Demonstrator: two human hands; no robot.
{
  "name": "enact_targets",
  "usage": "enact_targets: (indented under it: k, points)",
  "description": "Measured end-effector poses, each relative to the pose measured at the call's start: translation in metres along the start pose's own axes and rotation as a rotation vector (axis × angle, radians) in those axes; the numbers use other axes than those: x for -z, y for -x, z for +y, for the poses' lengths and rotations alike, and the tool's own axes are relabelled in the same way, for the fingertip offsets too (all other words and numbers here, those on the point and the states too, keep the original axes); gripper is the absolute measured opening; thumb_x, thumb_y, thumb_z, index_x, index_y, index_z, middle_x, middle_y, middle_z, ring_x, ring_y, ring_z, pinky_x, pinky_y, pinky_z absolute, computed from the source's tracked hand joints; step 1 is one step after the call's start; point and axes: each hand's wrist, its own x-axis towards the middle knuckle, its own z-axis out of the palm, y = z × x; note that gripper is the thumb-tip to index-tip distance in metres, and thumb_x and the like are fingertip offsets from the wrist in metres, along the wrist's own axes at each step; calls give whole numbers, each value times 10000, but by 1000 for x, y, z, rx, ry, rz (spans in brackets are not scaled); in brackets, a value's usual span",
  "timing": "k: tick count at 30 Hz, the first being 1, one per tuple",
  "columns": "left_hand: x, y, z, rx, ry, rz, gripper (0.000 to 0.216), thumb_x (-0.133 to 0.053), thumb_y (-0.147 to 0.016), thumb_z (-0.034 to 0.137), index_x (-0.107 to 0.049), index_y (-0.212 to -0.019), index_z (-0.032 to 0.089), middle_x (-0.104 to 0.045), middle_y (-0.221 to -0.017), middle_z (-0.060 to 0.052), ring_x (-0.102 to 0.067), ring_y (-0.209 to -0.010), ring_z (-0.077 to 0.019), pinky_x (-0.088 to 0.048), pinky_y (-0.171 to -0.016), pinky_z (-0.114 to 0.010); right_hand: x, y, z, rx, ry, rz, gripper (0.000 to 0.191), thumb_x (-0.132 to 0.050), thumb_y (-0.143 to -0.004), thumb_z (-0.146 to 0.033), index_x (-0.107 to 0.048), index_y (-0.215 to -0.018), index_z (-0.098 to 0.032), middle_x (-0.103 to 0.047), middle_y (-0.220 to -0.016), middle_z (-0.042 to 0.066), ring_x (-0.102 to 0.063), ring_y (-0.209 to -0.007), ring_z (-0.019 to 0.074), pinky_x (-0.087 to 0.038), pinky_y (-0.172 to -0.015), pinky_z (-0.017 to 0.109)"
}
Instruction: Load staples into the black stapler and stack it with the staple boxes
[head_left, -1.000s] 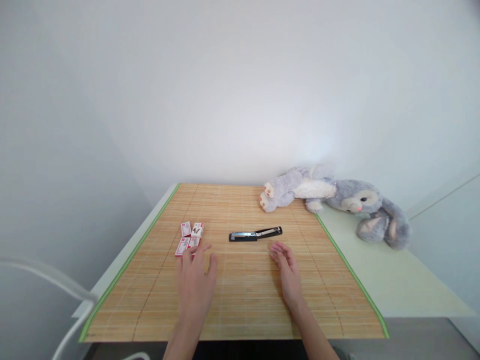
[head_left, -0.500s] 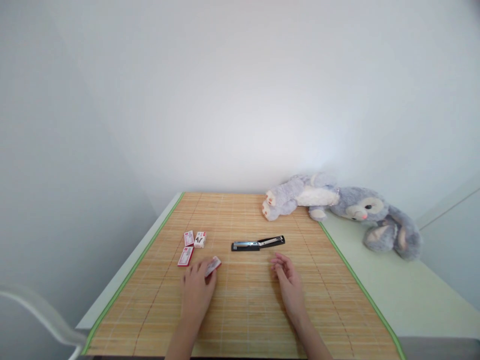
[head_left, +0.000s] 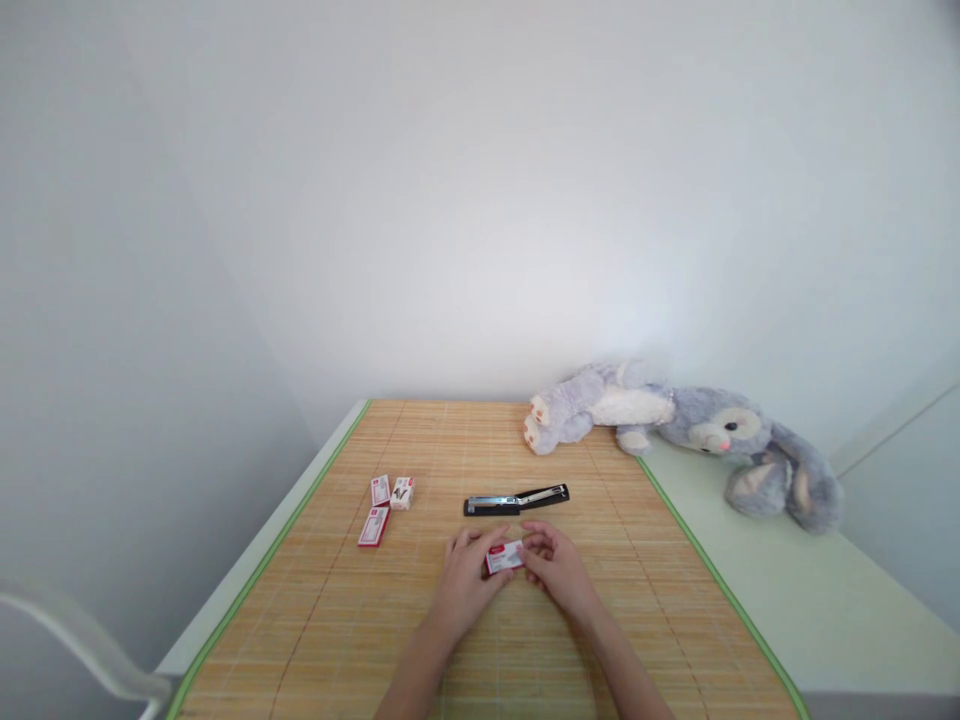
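My left hand and my right hand meet at the middle of the bamboo mat, both gripping one small red-and-white box between their fingertips. Just beyond the hands lies a black stapler, swung open flat so its metal rail shows. To the left, three more red-and-white boxes lie close together on the mat, apart from both hands.
A grey plush rabbit lies on its side at the back right, partly on the pale table. A white curved chair part shows at the lower left. White walls close the back and left.
My left hand picked one box from the group at the left and carried it right to the middle. My right hand moved in and took hold of its other end.
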Motion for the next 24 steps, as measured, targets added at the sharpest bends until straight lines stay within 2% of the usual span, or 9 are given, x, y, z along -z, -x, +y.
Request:
enact_targets:
  k: [3, 8, 13, 16, 19, 22, 24]
  points:
    - [5, -1, -4, -17, -24, -3, 581, -757, -823, 417, -578, -1375, 399, -674, -1284, -2, -534, -1196, -266, -369, -1034, -408, 0, -1, 4, 10, 30, -6, 581, -724, -779, -498, -552, -1244, -195, -670, -806, -17, -560, -488, 106, -400, -438, 225]
    - [21, 2, -15, 3, -73, 26, 311, -758, -826, 458, -699, -1106, 336, -662, -1175, -9, -532, -1147, -267, -364, -983, -401, 3, -2, 5, 11, 133, 32, 597, -616, -835, -540, -500, -1302, -187, -651, -817, -11, -590, -514, 127, -451, -465, 249]
    - [32, 6, -22, 4, -88, 40, 286, -730, -853, 441, -691, -1120, 344, -646, -1182, -9, -525, -1155, -265, -357, -979, -398, 10, 0, -10, 30, 387, 66, 540, -522, -889, -496, -522, -1327, -181, -664, -838, 17, -624, -564, 164, -490, -516, 286]
    - [34, 7, -22, 5, -88, 44, 299, -729, -851, 428, -686, -1137, 356, -643, -1190, -8, -524, -1154, -264, -359, -978, -394, 7, 1, -29, 91, 611, 94, 458, -550, -886, -416, -600, -1289, -205, -674, -869, 39, -656, -744, 201, -514, -691, 317]
    - [32, 6, -23, 11, -86, 50, 313, -745, -832, 428, -687, -1131, 356, -642, -1187, -7, -524, -1151, -264, -361, -971, -386, -7, -3, -51, 165, 816, 5, 269, -585, -884, -357, -730, -1090, -261, -710, -964, 45, -662, -891, 205, -482, -822, 311]
    - [31, 7, -24, 23, -87, 59, 321, -754, -822, 433, -688, -1125, 352, -640, -1153, -7, -531, -1133, -255, -359, -964, -377, -28, -14, -67, 189, 1000, -162, 136, -663, -836, -319, -784, -859, -263, -750, -948, 45, -688, -916, 213, -473, -827, 295]
    - [31, 7, -24, 33, -88, 64, 316, -758, -818, 437, -690, -1114, 352, -638, -1107, -2, -542, -1100, -244, -360, -951, -367, -40, -24, -74, 175, 1117, -240, 100, -699, -803, -270, -791, -813, -231, -763, -896, 72, -706, -906, 233, -485, -822, 311]
